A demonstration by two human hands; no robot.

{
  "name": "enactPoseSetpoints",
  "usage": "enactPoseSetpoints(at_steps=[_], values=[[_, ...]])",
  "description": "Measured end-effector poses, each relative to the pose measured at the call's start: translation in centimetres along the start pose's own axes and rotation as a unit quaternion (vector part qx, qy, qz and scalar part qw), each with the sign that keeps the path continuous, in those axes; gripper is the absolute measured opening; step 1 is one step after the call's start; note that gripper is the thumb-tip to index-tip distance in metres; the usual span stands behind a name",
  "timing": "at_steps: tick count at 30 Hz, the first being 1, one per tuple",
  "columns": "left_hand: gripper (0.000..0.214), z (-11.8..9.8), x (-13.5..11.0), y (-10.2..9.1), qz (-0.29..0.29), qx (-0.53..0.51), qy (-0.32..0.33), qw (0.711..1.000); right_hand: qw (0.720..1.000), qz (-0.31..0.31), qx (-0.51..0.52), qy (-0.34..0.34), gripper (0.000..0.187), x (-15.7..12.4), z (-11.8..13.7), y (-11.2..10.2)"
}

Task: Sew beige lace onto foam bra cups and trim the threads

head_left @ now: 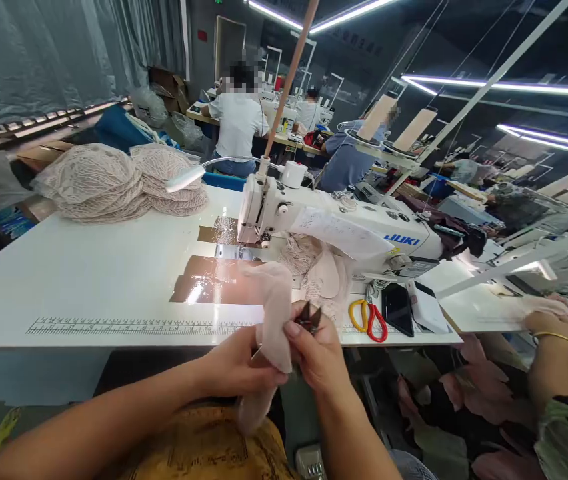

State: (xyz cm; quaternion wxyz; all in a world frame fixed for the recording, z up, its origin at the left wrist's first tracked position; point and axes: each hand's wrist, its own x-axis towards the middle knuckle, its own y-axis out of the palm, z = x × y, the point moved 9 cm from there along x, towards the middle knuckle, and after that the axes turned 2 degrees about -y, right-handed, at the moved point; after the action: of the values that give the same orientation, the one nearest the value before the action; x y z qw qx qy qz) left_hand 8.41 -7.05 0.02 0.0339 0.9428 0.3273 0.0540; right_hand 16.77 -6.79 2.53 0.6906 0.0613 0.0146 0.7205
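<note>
My left hand (237, 363) is closed on a strip of pale pink sheer fabric (274, 320) that runs from the sewing machine's needle area down over the table edge into my lap. My right hand (317, 350) is closed too, pinching the same fabric with the thumb and holding small dark thread snips (310, 315) whose tips point up. Both hands meet just in front of the white table's (89, 280) front edge. More beige lace pieces (317, 263) lie bunched under the arm of the white JUKI sewing machine (344, 230).
A stack of beige lace cups (119, 180) sits at the table's far left. Yellow-and-red scissors (368, 317) and a black phone (397, 310) lie right of my hands. Another person's arm with a gold bangle (557, 347) is at the right. Other workers sit at machines behind.
</note>
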Motion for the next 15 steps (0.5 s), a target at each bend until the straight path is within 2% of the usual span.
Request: enactPoseSetpoints(at_steps=[2, 4, 6, 7, 9, 10, 12, 13, 15], values=[[0.043, 2.0, -1.9, -0.2, 0.010, -0.044, -0.046, 0.998, 0.998, 0.052, -0.027, 0.021, 0.027, 0.4, -1.3, 2.4], [0.046, 4.1, -3.5, 0.8, 0.049, -0.115, -0.097, 0.987, 0.992, 0.093, -0.082, 0.024, 0.025, 0.9, -2.5, 4.1], [0.043, 5.3, -4.8, 1.8, 0.085, -0.186, -0.138, 0.969, 0.981, 0.118, -0.153, -0.005, 0.023, 2.1, -3.3, 4.6], [0.042, 5.2, -5.4, 2.0, 0.098, -0.209, -0.147, 0.962, 0.974, 0.120, -0.192, -0.030, 0.022, 3.0, -3.5, 4.2], [0.040, 3.5, -6.1, 1.2, 0.120, -0.229, -0.142, 0.956, 0.950, 0.099, -0.287, -0.072, 0.022, 5.4, -3.7, 1.9], [0.038, 1.9, -6.3, 0.4, 0.136, -0.221, -0.128, 0.957, 0.935, 0.064, -0.340, -0.074, 0.023, 6.8, -3.8, -0.2], [0.034, -1.9, -6.3, -2.8, 0.140, -0.172, -0.092, 0.971, 0.878, -0.013, -0.478, -0.038, 0.025, 9.2, -4.0, -5.2], [0.032, -3.8, -6.2, -4.7, 0.138, -0.123, -0.071, 0.980, 0.864, -0.039, -0.500, -0.030, 0.027, 9.9, -3.7, -7.4], [0.029, -6.7, -5.6, -8.9, 0.105, -0.011, -0.057, 0.993, 0.852, -0.054, -0.520, -0.023, 0.031, 10.3, -3.1, -10.2]])
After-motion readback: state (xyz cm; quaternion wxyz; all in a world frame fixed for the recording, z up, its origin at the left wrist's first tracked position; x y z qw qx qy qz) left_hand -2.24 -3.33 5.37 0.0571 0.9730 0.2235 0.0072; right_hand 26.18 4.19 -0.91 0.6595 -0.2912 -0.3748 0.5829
